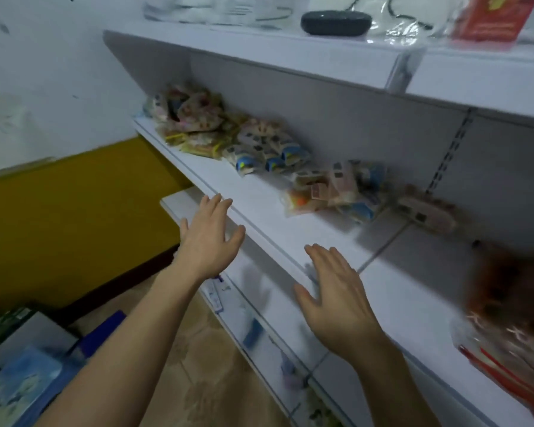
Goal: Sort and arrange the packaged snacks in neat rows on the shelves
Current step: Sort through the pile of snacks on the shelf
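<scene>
Now our left hand (208, 238) and right hand (336, 291) are spread flat with straight fingers, holding nothing, near the front edge of the white shelf (259, 211). We think a quick grab could knock the snack packets (244, 140) off, because they sit in messy heaps far back by the wall. They look small, soft and crinkly in shiny wrap. The shelf looks smooth and hard.
</scene>
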A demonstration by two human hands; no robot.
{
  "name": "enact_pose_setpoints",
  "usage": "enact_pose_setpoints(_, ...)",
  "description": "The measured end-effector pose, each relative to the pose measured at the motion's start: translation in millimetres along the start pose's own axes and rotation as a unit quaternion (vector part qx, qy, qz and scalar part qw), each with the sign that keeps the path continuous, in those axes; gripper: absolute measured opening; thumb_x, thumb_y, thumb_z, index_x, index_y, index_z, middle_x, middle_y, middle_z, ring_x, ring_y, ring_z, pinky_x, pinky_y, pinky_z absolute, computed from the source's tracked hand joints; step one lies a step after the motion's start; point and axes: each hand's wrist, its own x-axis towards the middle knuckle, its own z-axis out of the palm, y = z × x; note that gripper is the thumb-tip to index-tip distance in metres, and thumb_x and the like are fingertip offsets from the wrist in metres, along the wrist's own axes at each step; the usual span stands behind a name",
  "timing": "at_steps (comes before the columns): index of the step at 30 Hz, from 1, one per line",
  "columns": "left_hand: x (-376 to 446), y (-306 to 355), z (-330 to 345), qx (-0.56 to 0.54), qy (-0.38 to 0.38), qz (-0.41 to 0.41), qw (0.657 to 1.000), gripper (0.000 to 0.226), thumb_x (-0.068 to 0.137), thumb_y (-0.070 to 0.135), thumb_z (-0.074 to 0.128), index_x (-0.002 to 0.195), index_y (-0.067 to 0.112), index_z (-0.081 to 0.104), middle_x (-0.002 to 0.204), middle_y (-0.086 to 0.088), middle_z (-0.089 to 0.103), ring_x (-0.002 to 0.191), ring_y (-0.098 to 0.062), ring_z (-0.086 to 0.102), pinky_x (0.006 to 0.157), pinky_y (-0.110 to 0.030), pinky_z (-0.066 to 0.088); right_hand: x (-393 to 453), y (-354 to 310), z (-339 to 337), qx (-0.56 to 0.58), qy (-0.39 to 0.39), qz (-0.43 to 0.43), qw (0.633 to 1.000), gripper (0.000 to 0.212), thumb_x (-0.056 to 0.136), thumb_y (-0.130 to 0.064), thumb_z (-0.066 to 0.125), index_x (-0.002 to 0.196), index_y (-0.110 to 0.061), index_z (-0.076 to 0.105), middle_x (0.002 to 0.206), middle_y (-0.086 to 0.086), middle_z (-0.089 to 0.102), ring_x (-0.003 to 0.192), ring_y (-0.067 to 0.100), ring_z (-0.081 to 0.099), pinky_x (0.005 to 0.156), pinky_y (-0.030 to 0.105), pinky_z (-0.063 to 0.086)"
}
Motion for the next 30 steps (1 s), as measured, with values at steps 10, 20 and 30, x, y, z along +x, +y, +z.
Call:
enact_pose_setpoints(10,166,-138,-4,0.001,-0.003,-0.066,0.998,0.064,0.103,0.050,0.046,0.159,0.021,0.031,0.168,-0.001,0.026,0.154,-0.022,0.024,0.119,-0.060,0.031,233,-42,77,-0.002,-0.056,-0.057,0.997,0.065,0.102,-0.038,0.055,0.159,-0.025,0.026,0.166,-0.009,0.024,0.155,0.012,0.014,0.126,0.043,0.017)
enact_pose_setpoints(20,338,-252,-21,-0.036,0.027,-0.066,0.997,0.055,0.103,0.041,0.052,0.151,0.015,0.045,0.151,-0.006,0.052,0.135,-0.023,0.051,0.106,-0.037,0.044,433,-122,122,0.001,-0.090,-0.105,0.990,0.058,0.103,-0.039,0.053,0.157,-0.028,0.032,0.161,-0.013,0.030,0.147,0.005,0.025,0.122,0.025,0.021)
enact_pose_setpoints(30,541,-387,-13,-0.029,0.012,0.056,0.998,0.056,0.095,0.059,0.043,0.132,0.020,0.059,0.132,-0.008,0.056,0.119,-0.030,0.053,0.096,-0.044,0.049,628,-194,207,0.024,0.066,-0.073,0.995,0.039,0.095,-0.017,0.067,0.133,-0.027,0.061,0.127,-0.015,0.058,0.119,0.001,0.053,0.095,0.001,0.034)
